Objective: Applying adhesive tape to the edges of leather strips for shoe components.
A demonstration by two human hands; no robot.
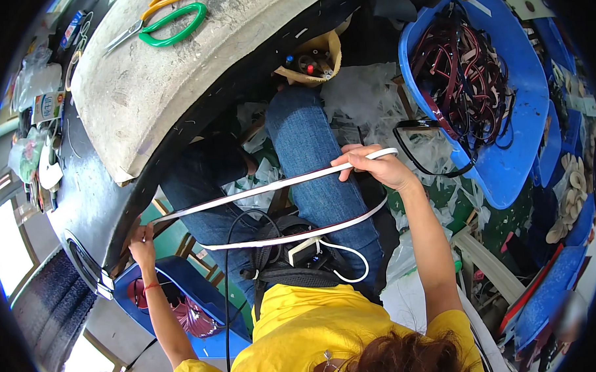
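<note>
A narrow white strap (259, 192) with a dark reddish edge is stretched across my lap between my two hands. My left hand (142, 245) is closed on one end of it, close under the table edge. Further right and higher, my right hand (381, 168) grips the strap between thumb and fingers above my right knee. Past that hand the strap bends round and runs back to the left over my thighs, its lower run (300, 236) hanging slack.
On the stone slab (130, 80) lie green-handled scissors (174, 29). A blue tub (522, 132) at right holds tangled dark red and black straps (461, 75); another blue bin (213, 290) stands lower left. A paper bag (333, 53) hangs under the table. Plastic scraps litter the floor.
</note>
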